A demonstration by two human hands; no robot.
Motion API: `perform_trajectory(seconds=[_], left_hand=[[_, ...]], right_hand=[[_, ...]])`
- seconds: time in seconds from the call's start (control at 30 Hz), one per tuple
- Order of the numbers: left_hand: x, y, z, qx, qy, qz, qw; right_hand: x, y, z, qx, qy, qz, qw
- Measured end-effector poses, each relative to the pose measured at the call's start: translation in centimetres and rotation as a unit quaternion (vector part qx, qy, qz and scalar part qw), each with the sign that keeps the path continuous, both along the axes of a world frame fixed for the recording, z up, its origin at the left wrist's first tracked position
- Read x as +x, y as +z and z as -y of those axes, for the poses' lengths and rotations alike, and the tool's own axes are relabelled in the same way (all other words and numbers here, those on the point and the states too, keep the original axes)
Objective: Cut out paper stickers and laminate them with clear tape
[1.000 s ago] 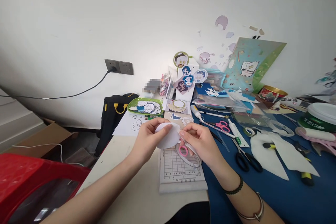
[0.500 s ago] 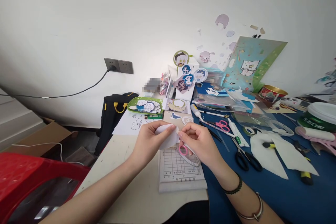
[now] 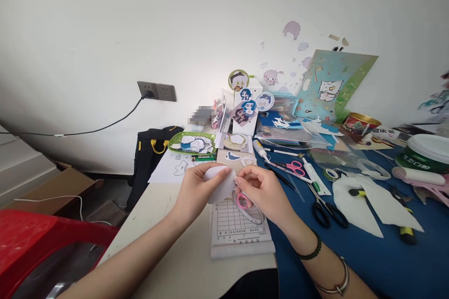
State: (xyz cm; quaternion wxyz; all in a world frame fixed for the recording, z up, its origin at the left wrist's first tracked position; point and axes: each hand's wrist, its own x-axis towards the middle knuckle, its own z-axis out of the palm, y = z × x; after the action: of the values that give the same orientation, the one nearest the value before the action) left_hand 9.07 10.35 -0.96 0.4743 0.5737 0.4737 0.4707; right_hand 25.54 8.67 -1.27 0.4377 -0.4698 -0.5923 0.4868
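My left hand (image 3: 196, 187) is closed on a white paper piece (image 3: 219, 189), thumb on top and fingers behind it. My right hand (image 3: 264, 191) pinches at the right edge of this paper, fingertips close to the left thumb. Below the right fingers shows a pink loop (image 3: 242, 201), like a scissor handle; the rest of it is hidden. A thin pale curved strip (image 3: 254, 217) hangs beneath the right hand, over a printed form pad (image 3: 238, 238) on the table.
To the right lie pink-handled scissors (image 3: 294, 167), black-handled scissors (image 3: 328, 212), white sheets (image 3: 375, 196) and a glue bottle (image 3: 260, 148). A green tray (image 3: 173, 146) with cutouts stands at the back left. A red chair (image 3: 52, 238) is at far left.
The camera view has shifted slightly. The white paper has turned a little and shows more of its face; both hands stay pinched at its edge.
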Motion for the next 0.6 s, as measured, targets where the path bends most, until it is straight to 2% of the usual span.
perform_trajectory(seconds=[0.1,0.17,0.27,0.33,0.43,0.5,0.6], left_hand=[[-0.1,0.1,0.0,-0.008,0.002,0.031,0.999],[-0.3,0.4,0.0,-0.014,-0.021,0.098,0.995],[-0.6,1.0,-0.6,-0.023,-0.086,0.207,0.974],[-1.0,1.2,-1.2,-0.019,-0.099,0.221,0.970],[-1.4,1.1,-2.1,-0.041,-0.117,0.160,0.979],[-1.7,1.0,-2.4,-0.072,-0.171,0.109,0.977],[-2.0,1.1,-2.1,-0.101,-0.248,0.067,0.961]], right_hand=[[0.1,0.2,0.2,0.012,0.006,-0.001,1.000],[0.2,0.4,0.6,0.046,0.012,0.003,0.999],[0.6,0.7,1.1,0.188,0.004,0.041,0.981],[0.8,0.7,1.3,0.340,-0.006,0.095,0.935],[1.1,0.3,1.1,0.528,-0.006,0.171,0.831],[1.2,0.0,0.8,0.590,-0.007,0.205,0.781],[1.4,-0.3,0.4,0.626,-0.014,0.243,0.741]])
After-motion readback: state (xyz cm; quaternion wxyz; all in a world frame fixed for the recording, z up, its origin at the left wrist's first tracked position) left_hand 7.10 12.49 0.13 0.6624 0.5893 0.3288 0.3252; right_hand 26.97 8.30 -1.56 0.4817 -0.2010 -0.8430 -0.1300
